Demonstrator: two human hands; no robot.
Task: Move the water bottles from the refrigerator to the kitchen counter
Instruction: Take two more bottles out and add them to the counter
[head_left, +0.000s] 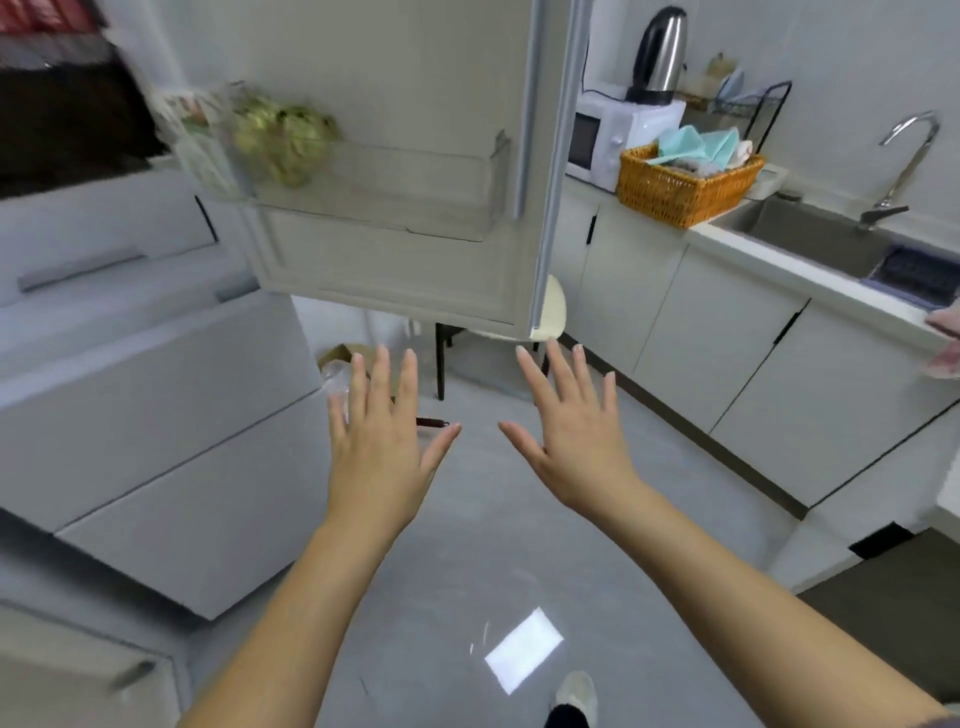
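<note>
- Plainly, the fingers (382, 379) of both hands are held straight and spread; nothing is pinched or carried; the left hand (382, 457) and the right hand (576, 447) are raised side by side, apart, with their backs turned to the camera.
- Above and just beyond the fingertips the open refrigerator door (415, 249) is seen; on its door shelf (405, 171) blurred green-yellow contents (280, 135) are stacked at the left end; they cannot be identified as bottles.
- No water bottles can be made out with certainty, so their long axis cannot be told; they are judged to sit up and to the left, in the dark upper compartment (67, 114) of the refrigerator (130, 364), or on the door shelf.
- The left hand is judged the nearer to the refrigerator; a reach upward and leftward is called for.
- The bench (810, 270) lies well apart on the right, nearer the right hand; a wicker basket (685, 187) and a sink (810, 234) are set along it.
</note>
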